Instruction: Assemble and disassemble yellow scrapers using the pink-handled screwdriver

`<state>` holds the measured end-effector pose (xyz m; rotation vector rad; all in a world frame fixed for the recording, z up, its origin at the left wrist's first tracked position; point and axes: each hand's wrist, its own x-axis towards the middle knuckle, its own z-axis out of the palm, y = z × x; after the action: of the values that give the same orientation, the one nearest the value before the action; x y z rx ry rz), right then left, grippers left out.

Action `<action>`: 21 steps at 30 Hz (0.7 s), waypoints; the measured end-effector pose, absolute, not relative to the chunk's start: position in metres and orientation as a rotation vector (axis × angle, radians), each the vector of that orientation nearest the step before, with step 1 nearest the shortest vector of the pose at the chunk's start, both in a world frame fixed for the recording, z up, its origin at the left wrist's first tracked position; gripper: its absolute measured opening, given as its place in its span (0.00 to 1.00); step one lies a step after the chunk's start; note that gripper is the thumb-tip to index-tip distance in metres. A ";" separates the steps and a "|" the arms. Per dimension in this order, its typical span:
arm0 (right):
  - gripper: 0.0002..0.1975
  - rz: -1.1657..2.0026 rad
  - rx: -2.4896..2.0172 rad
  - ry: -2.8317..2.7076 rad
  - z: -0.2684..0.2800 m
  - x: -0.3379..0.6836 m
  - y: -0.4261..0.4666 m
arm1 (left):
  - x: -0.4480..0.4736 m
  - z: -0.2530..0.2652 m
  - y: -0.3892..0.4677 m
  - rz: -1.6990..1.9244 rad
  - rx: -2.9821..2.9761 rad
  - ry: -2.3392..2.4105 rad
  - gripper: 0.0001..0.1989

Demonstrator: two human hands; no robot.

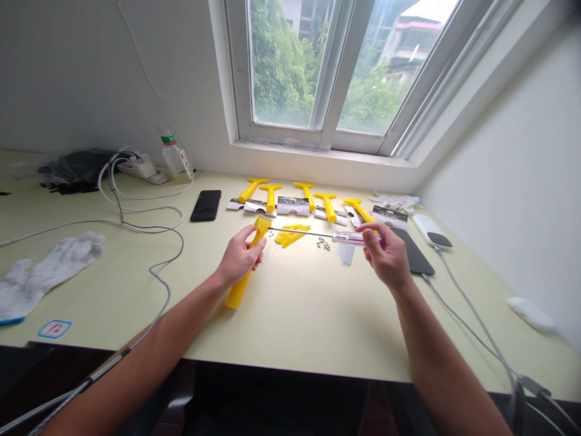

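Observation:
My left hand (242, 253) is closed around a yellow scraper handle (238, 292), whose head points up and away while its thick end slants down toward me. In my right hand (385, 254) is a screwdriver (347, 237) with a clear handle, held nearly level. Its long shaft reaches left, and the tip meets or comes very close to the scraper's head. Behind the shaft lie several flat yellow plastic pieces (293, 235). A small heap of screws (323, 243) sits below the shaft, and a few more lie near the scraper's head.
Several yellow scrapers (271, 197) and printed cards (293, 206) line the back of the table. A phone (206, 206), white cables (154, 229) and a glove (49, 272) are at left. A dark phone (412, 251) and a white device (432, 231) lie at right.

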<state>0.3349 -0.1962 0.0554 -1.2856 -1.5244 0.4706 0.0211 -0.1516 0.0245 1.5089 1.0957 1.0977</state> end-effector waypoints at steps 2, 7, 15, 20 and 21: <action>0.22 0.523 -1.223 -1.580 0.055 0.336 -0.195 | 0.020 0.025 -0.151 1.109 1.502 1.106 0.19; 0.19 0.594 -1.233 -1.526 0.050 0.331 -0.192 | 0.018 0.026 -0.149 1.133 1.483 1.102 0.20; 0.18 0.639 -1.190 -1.449 0.044 0.331 -0.188 | 0.019 0.021 -0.148 1.105 1.492 1.122 0.18; 0.24 0.647 -1.180 -1.487 0.045 0.334 -0.186 | 0.018 0.021 -0.147 1.097 1.511 1.124 0.18; 0.20 0.620 -1.215 -1.475 0.045 0.334 -0.186 | 0.018 0.021 -0.148 1.096 1.513 1.127 0.18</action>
<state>0.3342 -0.1856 0.0446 -1.2153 -1.4752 0.6201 0.0177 -0.1475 0.0212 1.5128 1.1272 1.0960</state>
